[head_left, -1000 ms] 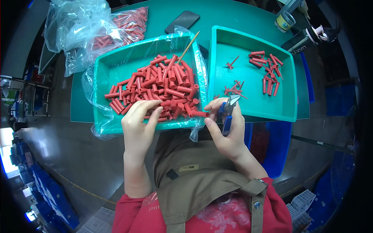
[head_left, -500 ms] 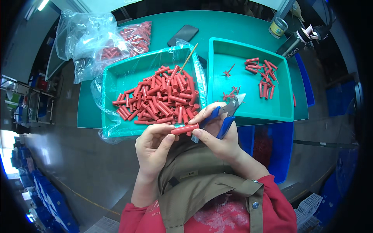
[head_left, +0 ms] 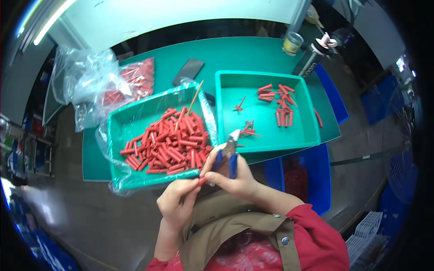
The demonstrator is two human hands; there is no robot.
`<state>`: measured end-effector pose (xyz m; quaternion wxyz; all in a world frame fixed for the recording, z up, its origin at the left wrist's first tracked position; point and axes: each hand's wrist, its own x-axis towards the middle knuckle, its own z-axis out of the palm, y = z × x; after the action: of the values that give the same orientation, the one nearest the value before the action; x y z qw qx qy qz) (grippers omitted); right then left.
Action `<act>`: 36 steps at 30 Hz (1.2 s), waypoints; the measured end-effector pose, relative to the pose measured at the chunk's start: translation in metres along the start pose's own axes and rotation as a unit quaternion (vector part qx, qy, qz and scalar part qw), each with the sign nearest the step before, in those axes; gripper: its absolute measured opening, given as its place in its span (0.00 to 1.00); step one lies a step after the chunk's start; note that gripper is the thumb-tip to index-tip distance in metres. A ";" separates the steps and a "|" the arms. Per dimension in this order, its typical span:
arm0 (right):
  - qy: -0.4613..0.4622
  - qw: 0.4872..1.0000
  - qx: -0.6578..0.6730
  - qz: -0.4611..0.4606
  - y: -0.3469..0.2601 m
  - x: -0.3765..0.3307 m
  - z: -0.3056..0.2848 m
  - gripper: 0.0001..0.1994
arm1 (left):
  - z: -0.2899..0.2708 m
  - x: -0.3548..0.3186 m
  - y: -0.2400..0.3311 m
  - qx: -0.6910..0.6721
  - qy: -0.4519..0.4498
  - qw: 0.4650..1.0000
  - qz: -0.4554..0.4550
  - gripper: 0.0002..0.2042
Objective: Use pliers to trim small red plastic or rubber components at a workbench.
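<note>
Between the fingertips of both hands is a red plastic tube [head_left: 201, 181], mostly covered by fingers. My left hand [head_left: 176, 201] pinches one end of it. With thumb and forefinger, my right hand [head_left: 236, 180] touches the other end, while blue-handled nippers [head_left: 231, 147] rest in its grasp, jaws pointing away from me. Just beyond the hands stands a green tray [head_left: 118, 174] lined with clear plastic and heaped with red flanged tubes [head_left: 169, 144]. A thin wooden stick [head_left: 196, 95] leans in the heap.
A second green tray [head_left: 271, 147] on the right holds red tubes [head_left: 284, 115] and branched red scraps [head_left: 247, 129]. Behind are a plastic bag of red parts [head_left: 138, 79], a phone [head_left: 189, 71], a glass jar [head_left: 293, 43] and a black bottle [head_left: 309, 59]. Blue bins [head_left: 320, 178] stand below right.
My view has tilted up and turned, shifting the trays lower and left. The tube, earlier lying sideways in plain sight between my hands, is now mostly hidden by my fingers.
</note>
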<state>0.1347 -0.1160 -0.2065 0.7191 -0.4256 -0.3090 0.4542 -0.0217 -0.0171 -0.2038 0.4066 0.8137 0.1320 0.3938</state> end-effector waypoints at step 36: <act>0.375 0.668 -0.643 0.005 -0.147 -0.045 -0.240 0.16 | 0.080 0.154 -0.004 0.150 -0.308 0.925 0.163 0.16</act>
<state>0.3733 -0.2699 -0.1851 0.3202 -0.9183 -0.2269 -0.0510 0.1396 0.0236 -0.1534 0.2305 0.9567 -0.0771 0.1599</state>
